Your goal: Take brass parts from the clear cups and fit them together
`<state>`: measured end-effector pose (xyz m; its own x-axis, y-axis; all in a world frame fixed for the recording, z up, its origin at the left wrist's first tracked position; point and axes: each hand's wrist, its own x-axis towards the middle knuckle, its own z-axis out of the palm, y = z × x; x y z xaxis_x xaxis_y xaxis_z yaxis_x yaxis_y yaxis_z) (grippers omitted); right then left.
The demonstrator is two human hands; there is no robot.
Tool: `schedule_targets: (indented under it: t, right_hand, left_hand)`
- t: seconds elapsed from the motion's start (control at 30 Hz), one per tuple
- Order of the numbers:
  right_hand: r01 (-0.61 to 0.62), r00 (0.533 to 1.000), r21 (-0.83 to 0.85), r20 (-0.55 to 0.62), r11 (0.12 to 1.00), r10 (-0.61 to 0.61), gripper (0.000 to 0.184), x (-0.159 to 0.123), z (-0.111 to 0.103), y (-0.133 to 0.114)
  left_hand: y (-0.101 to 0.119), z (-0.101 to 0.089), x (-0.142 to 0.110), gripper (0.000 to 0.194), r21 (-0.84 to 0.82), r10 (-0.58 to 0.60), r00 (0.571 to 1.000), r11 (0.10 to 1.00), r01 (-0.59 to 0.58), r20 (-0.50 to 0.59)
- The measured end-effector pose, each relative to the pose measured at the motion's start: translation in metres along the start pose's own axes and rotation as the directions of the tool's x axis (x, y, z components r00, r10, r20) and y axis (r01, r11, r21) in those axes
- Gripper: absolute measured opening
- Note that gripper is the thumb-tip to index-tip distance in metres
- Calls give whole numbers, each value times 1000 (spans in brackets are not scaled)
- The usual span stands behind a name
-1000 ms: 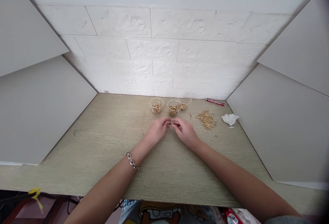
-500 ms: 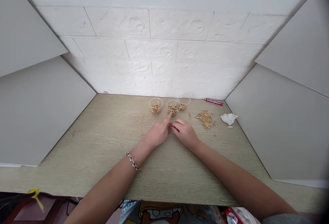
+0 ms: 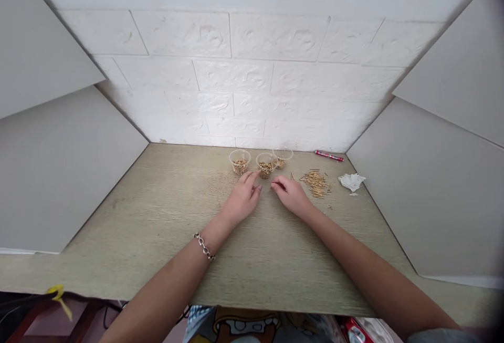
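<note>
My left hand (image 3: 242, 198) is over the table just in front of the clear cups, fingers forward and thumb apart, with nothing visible in it. Its fingertips are close to the middle cup (image 3: 258, 163), which has small gold-coloured metal pieces in it. To its right, my right hand (image 3: 290, 195) is closed with thumb and fingertips pinched; whatever is between them is too small to make out. The left cup (image 3: 230, 162) also contains small gold-coloured bits. Behind and right of the middle one, another cup (image 3: 290, 156) holds fewer pieces.
A pile of thin gold-coloured metal pins (image 3: 316, 183) lies right of my hands. Beyond it are a red wrapped stick (image 3: 329, 155) and a crumpled white tissue (image 3: 352, 181). Fine specks (image 3: 220, 181) dot the table at left. A white brick-patterned wall (image 3: 252, 78) and grey side panels (image 3: 71, 175) enclose the table.
My hands, touching at the fingertips before, have come apart. The right one has shifted right, still pinched, while the left one's fingers have loosened and its thumb has separated.
</note>
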<state>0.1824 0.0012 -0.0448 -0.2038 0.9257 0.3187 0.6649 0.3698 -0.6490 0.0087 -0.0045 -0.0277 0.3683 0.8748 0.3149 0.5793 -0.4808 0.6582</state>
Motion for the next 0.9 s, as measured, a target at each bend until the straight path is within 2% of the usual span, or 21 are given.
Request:
schedule_targets:
  t: [0.13, 0.3, 0.37, 0.47, 0.6, 0.73, 0.9]
  right_hand:
    - [57, 992, -47, -111, 997, -62, 16, 1, -2, 0]
    - [115, 992, -217, -18, 969, -121, 16, 0, 3, -6]
    - [100, 994, -246, -22, 964, -109, 16, 1, 4, -8]
    - [65, 998, -242, 0, 968, -67, 16, 1, 3, -7]
    - [41, 998, -254, -30, 966, -50, 16, -1, 3, -4]
    - [54, 998, -307, 53, 950, -40, 15, -2, 3, -3]
    - [63, 997, -242, 47, 968, -53, 17, 8, -12, 8]
  left_hand:
    - [-4, 3, 0, 32, -23, 26, 998, 999, -27, -51]
    - [-6, 6, 0, 29, 8, 64, 997, 998, -63, -34]
    - [-6, 7, 0, 28, 23, 81, 996, 996, -81, -25]
    - [-6, 8, 0, 27, 32, 93, 996, 995, -92, -16]
    - [-7, 9, -1, 27, 34, 89, 996, 995, -89, 0]
    - [-7, 8, -1, 26, 29, 85, 996, 996, -86, 16]
    - [-3, 5, -2, 37, -30, 63, 997, 998, -62, 37]
